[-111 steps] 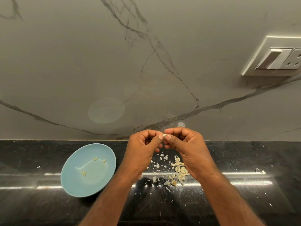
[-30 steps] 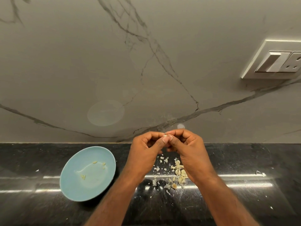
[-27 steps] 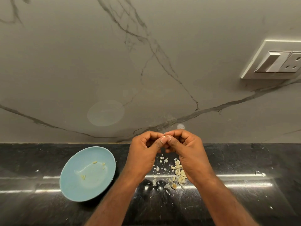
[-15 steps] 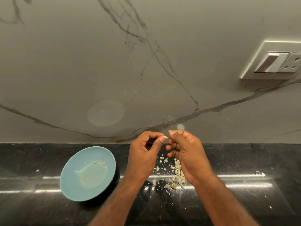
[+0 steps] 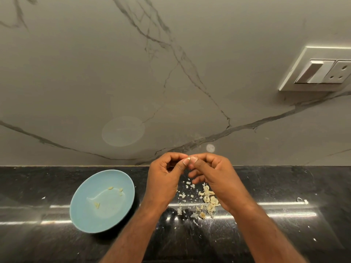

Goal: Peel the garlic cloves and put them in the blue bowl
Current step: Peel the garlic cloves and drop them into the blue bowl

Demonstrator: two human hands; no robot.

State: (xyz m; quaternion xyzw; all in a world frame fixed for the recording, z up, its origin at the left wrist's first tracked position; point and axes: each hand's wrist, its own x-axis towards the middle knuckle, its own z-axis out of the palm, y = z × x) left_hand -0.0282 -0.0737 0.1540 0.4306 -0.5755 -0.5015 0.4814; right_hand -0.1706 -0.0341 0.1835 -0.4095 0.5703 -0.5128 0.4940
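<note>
The left hand (image 5: 163,179) and right hand (image 5: 214,175) pinched one garlic clove (image 5: 188,158) above the counter (image 5: 284,186).
Fingers curled, thumbs met on it; the blue bowl (image 5: 91,221) sat just left, loose cloves and skins (image 5: 208,201) beneath.

A grey marble-look wall (image 5: 171,73) with dark veins rises behind the left hand (image 5: 163,179) and right hand (image 5: 214,177). High to the right of the right hand sits a white switch-and-socket plate (image 5: 319,71). Up-left of the left hand, a pale round patch (image 5: 123,131) shows. Below both hands, a glossy black counter (image 5: 284,234) carries bright light streaks (image 5: 284,204).
</note>
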